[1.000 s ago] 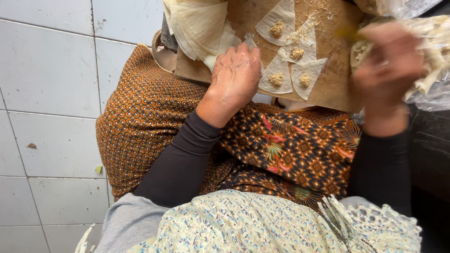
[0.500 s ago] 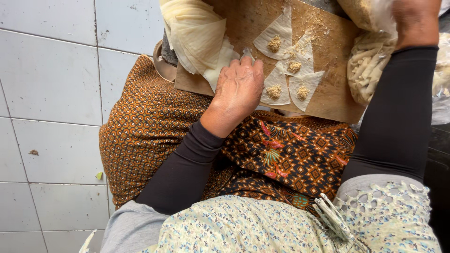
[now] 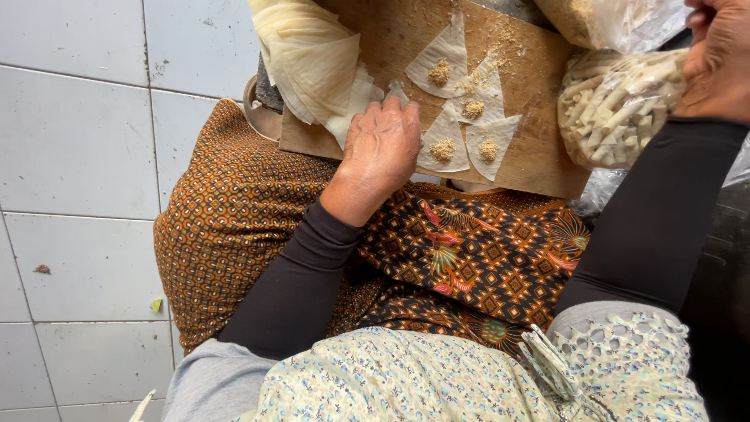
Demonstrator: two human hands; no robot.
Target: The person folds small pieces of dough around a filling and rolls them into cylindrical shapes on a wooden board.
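A wooden board [image 3: 539,148] lies across my lap, which is covered in brown patterned cloth. On it lie several triangular pastry wrappers [image 3: 447,70], each with a small heap of crumbly filling. A stack of pale wrapper sheets [image 3: 308,59] hangs over the board's left end. My left hand [image 3: 383,148] rests on the board between the stack and the triangles, its fingers curled on a thin wrapper sheet [image 3: 396,87] that pokes out above the fingertips. At the upper right, my right hand [image 3: 719,55] grips a clear plastic bag [image 3: 613,105] full of rolled pastry sticks.
White floor tiles [image 3: 78,156] fill the left side, with small scraps on them. A second plastic bag [image 3: 617,19] sits at the top edge above the board. A dark surface [image 3: 723,258] lies to the right of my lap.
My right hand has gone up and to the right, from above the board's right end to the bag of rolled sticks. My left hand has stayed at the wrappers.
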